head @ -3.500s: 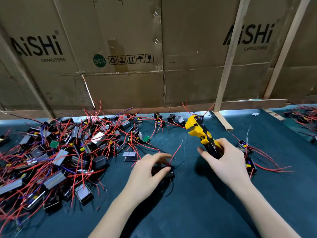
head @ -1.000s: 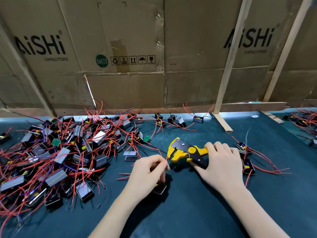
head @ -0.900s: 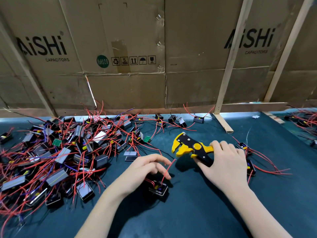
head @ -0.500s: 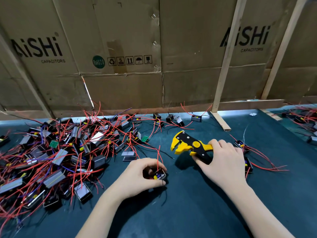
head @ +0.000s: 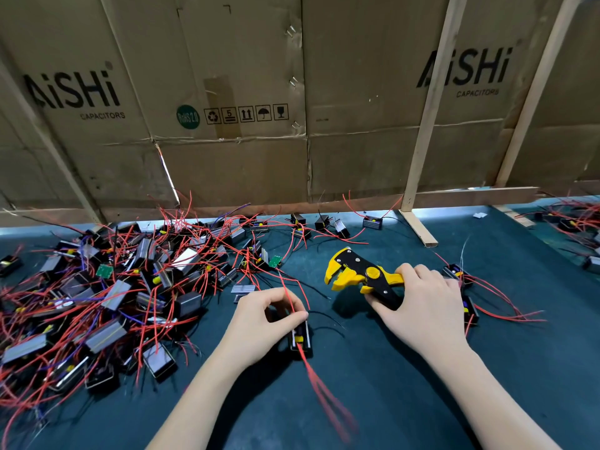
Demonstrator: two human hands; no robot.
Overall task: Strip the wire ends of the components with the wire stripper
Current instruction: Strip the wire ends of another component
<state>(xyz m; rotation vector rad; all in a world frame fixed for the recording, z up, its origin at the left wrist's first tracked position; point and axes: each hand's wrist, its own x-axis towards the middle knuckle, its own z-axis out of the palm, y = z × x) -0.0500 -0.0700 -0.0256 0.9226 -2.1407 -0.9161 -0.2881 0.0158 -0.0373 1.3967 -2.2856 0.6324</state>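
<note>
Left hand (head: 259, 316) pinches a limp red wire (head: 289, 297) (light, floppy; grip near its tip); right hand (head: 422, 306) clasps the wire stripper (head: 360, 276).

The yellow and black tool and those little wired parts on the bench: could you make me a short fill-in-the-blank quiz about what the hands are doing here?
1. The yellow and black wire stripper is held in the person's ____ hand.
2. The left hand pinches a thin ____ wire of a small black component.
3. The stripper's jaws are ____, with no wire between them.
4. The big heap of wired components lies on the ____ side of the dark green mat.

Missing words: right; red; open; left
</note>
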